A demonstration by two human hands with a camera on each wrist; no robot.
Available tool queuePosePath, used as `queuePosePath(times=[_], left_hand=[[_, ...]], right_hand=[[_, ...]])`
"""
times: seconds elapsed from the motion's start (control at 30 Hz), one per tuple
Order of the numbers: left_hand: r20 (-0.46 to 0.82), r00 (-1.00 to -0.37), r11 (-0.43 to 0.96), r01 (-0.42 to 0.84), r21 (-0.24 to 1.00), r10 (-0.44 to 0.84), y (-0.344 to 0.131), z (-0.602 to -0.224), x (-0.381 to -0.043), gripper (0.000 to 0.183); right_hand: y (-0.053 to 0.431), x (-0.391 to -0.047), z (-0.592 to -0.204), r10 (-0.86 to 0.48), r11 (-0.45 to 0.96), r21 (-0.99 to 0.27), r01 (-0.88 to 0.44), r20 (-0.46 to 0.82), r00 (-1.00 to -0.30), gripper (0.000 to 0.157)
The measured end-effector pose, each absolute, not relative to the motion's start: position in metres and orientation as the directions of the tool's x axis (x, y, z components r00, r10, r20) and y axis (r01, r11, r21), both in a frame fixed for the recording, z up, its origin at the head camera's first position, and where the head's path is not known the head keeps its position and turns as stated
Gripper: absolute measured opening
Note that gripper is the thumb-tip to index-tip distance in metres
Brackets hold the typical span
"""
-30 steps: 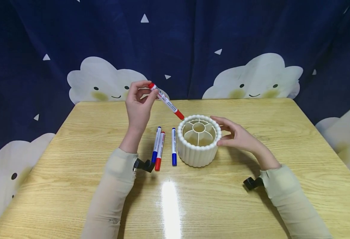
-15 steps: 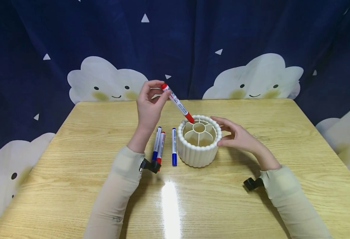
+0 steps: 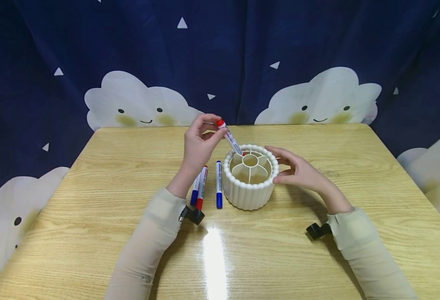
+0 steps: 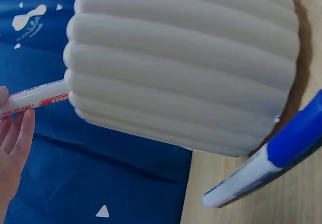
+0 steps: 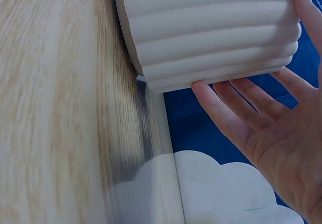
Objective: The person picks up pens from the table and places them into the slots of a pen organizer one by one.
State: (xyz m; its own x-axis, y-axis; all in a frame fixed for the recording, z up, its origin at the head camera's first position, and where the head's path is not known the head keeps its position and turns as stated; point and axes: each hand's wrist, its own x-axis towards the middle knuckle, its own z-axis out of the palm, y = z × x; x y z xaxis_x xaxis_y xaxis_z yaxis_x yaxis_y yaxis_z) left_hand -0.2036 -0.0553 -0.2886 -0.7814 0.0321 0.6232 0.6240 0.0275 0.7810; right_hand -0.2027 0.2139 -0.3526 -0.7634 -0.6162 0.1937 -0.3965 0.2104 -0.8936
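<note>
My left hand [image 3: 201,143] pinches a red-capped marker [image 3: 232,139] near its upper end. The marker tilts down into the white ribbed pen holder [image 3: 247,198], its lower end inside a far-left compartment and mostly hidden. In the left wrist view, the marker [image 4: 43,94] passes behind the holder's scalloped rim. On the holder's right side, my right hand [image 3: 298,170] holds it near the rim. The right wrist view shows the thumb and fingers of that hand [image 5: 284,128] spread around the ribbed wall [image 5: 211,38]. The holder stands upright on the table.
Left of the holder lies a blue marker [image 3: 219,183]. Farther left, a red marker [image 3: 202,187] and another blue marker [image 3: 194,196] lie side by side, partly covered by the left wrist and its camera [image 3: 194,215]. A dark blue curtain [image 3: 220,50] hangs behind the wooden table [image 3: 280,258].
My left hand has moved right and then down, bringing the red marker from beside the holder to inside its rim. My right hand and the holder have stayed in place.
</note>
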Motion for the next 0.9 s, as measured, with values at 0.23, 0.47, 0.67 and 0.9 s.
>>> queuePosePath(times=[0.23,0.47,0.67,0.9], left_hand=[[0.593,-0.800,0.059,0.599,0.798,0.092,-0.051,-0.297,-0.203,0.026],[0.553,-0.812,0.104,0.576,0.811,0.187,-0.046,-0.305,-0.202,0.024],[0.557,-0.790,0.131,0.600,0.789,0.257,-0.042,-0.310,-0.202,0.023],[0.582,-0.751,0.206,0.651,0.730,0.312,-0.040,-0.311,-0.198,0.022]], right_hand=[[0.214,-0.203,-0.354,-0.612,0.212,-0.896,-0.390,0.189,-0.768,0.074],[0.214,-0.204,-0.355,-0.616,0.212,-0.893,-0.396,0.192,-0.764,0.075],[0.214,-0.204,-0.356,-0.623,0.204,-0.894,-0.398,0.195,-0.757,0.074],[0.214,-0.203,-0.355,-0.622,0.205,-0.896,-0.394,0.191,-0.759,0.073]])
